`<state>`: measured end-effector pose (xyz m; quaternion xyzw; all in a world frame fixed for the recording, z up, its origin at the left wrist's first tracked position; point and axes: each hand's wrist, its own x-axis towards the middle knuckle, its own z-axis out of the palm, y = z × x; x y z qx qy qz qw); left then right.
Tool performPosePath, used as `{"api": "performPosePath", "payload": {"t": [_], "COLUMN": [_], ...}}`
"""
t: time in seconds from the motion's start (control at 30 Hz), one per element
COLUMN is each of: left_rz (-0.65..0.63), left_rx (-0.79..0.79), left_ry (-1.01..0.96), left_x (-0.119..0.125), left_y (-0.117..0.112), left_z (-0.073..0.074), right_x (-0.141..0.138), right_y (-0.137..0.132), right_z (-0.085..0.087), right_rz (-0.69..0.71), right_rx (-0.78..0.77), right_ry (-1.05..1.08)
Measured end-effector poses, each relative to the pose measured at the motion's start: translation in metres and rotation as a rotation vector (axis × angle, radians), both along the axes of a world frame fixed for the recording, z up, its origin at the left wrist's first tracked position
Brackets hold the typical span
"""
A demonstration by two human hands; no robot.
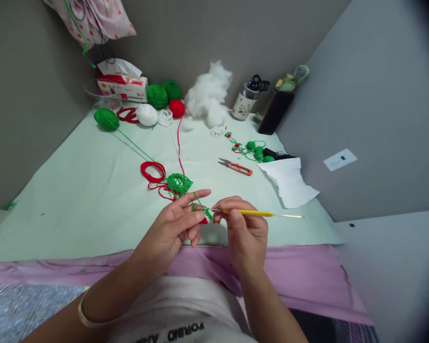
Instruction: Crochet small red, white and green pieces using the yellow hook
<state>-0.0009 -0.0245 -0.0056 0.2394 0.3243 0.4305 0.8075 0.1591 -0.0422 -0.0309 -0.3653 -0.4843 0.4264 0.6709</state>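
My left hand point(180, 224) pinches a small red, green and white crochet piece point(206, 216), with green yarn running over the raised forefinger. My right hand point(241, 228) is closed round a yellow-handled crochet hook point(257, 213) whose tip sits at the piece. The green strand leads back to a loose green coil point(179, 183) and on to a green yarn ball point(106, 118). A red coil point(152, 170) lies beside the green one.
On the pale green mat point(93, 190) lie orange snips point(236, 166), white paper point(289, 181), small green crochet balls point(257, 152), stuffing point(209, 95), more yarn balls point(160, 95), a tissue box point(123, 85), a scissors cup point(246, 100) and a bottle point(279, 105). Grey walls close in both sides.
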Motion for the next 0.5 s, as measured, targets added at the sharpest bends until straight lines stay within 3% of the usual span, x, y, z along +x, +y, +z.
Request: {"api": "performPosePath", "payload": {"t": [0.17,0.5], "left_rz": [-0.057,0.078], "left_rx": [-0.016,0.128], "left_ry": [-0.035,0.12], "left_x": [-0.0006,0.0023], "left_y": [0.0014,-0.0019], "left_z": [-0.0036,-0.0011], "right_x": [0.0041,0.0042], "right_y": [0.0022,-0.0034], "right_z": [0.0042,0.0074], "right_rz": [-0.009,-0.034], "right_rx": [-0.086,-0.036], "right_ry": [0.15,0.068]}}
